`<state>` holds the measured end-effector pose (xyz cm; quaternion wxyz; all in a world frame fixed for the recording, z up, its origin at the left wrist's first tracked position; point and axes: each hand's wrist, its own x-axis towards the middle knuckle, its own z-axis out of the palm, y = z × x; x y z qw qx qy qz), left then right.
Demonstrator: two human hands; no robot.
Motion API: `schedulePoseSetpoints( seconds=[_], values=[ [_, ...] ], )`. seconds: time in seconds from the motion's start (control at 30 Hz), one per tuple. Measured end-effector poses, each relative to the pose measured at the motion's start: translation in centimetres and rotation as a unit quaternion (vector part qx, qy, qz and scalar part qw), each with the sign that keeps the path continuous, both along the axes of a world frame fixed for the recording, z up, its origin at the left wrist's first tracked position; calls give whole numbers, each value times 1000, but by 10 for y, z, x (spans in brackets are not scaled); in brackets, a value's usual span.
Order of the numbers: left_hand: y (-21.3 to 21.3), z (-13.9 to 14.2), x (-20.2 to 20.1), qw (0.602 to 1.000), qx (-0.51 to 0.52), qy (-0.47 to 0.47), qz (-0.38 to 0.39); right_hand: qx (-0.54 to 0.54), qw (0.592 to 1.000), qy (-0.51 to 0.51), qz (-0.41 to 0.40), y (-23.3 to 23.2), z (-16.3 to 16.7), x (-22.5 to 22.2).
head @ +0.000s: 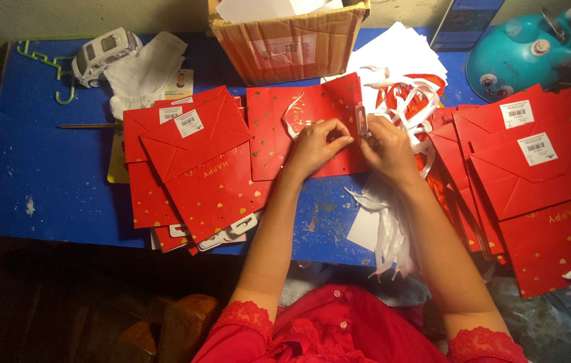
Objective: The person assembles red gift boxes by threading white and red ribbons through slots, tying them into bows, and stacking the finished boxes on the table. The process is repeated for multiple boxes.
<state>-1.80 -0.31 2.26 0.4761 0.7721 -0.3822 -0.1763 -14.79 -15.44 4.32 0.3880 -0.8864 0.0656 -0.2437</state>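
Observation:
A flat red paper gift bag (275, 134) with gold hearts lies in the middle of the blue table (50, 175). My left hand (317, 146) rests on the bag, fingers pinched near its right edge. Beside it, my right hand (387, 146) pinches a white ribbon (364, 123) at the same edge of the bag. A short loop of white ribbon (293, 119) sits on the bag's upper part. More loose white ribbons (393, 232) hang over the table's front edge under my right wrist.
A pile of red bags (194, 171) lies at the left, another pile of red bags (534, 181) at the right. Behind are a cardboard box (292, 40) of white sheets, a white cloth (144, 67), a toy van (100, 54), a green hanger (47, 64) and a teal lamp (520, 54).

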Motion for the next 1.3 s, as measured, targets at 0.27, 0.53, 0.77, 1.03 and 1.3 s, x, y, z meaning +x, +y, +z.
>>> schedulePoseSetpoints(
  seconds=[0.27,0.53,0.77,1.03,1.3],
  values=[
    [-1,-5,3,998,-40,38,-26,22,999,28,4,-2,-3,0],
    [0,1,1,999,-15,22,-19,-32,999,30,-16,2,-5,0],
    [0,2,1,999,-14,24,-18,-59,998,28,-9,3,1,1],
    [-1,4,1,999,-25,29,-24,-41,999,19,-15,2,2,-3],
    [4,12,1,997,-19,64,-38,6,1000,-8,8,2,8,-1]
  ],
)
